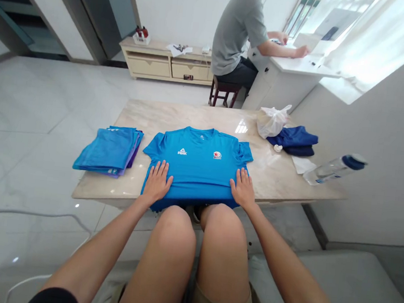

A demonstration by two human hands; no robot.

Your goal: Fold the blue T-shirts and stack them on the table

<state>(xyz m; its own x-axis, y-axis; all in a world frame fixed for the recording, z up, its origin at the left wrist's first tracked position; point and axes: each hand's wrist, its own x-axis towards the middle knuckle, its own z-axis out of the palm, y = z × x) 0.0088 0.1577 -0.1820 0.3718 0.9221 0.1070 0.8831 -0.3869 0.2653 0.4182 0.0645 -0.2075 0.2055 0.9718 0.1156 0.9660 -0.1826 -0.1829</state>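
Observation:
A blue T-shirt [200, 163] lies spread front side up on the marble-topped table [177, 113], its collar toward the far side. White PEAK lettering and a small round emblem mark its chest. The lower part drapes over the table's near edge, and a crease runs across the belly. My left hand [157, 181] rests flat on the shirt's left side, fingers stretched out. On the right side my right hand [243, 189] lies flat too, fingers extended. Neither hand grips the cloth. To the left sits a stack of folded shirts [109, 148], blue on top with purple ones beneath.
At the table's right are a white plastic bag [273, 120], dark blue folded cloth [294, 138] and a clear water bottle [334, 169]. Beyond the table, a person in grey [238, 29] sits on a stool at a white desk [288, 66]. A low cabinet [150, 63] stands by the wall.

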